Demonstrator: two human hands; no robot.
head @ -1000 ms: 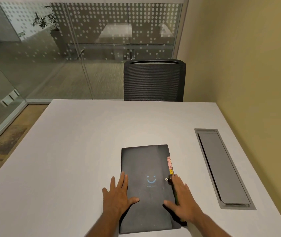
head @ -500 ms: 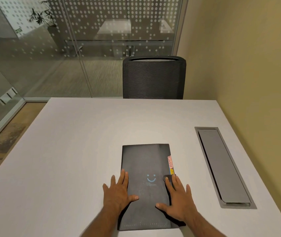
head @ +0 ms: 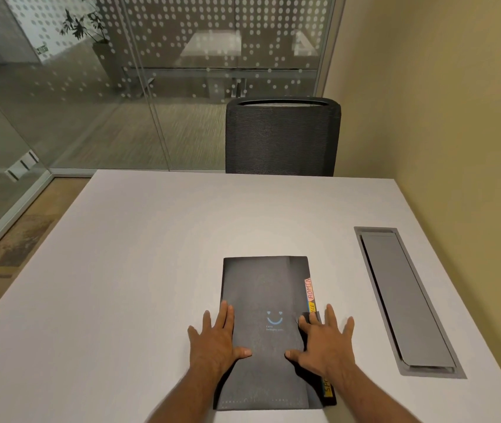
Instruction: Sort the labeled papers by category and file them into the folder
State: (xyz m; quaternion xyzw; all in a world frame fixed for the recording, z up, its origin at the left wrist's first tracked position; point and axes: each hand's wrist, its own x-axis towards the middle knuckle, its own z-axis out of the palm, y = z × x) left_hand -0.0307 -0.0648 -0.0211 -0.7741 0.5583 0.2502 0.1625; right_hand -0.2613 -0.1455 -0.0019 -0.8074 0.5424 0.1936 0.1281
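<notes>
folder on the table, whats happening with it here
A person has both hands flat on a closed black folder lying on a white table. The left hand rests on its left edge, the right hand on its right edge, over the clasp strap. Coloured tabs stick out along the right side, one reading ADMIN. No loose papers are in view, so the filing looks done or not yet begun; I cannot tell which.

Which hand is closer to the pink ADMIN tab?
Right. The right hand lies just below the ADMIN tab on the folder's right edge; the left hand rests across at the left edge.
</notes>
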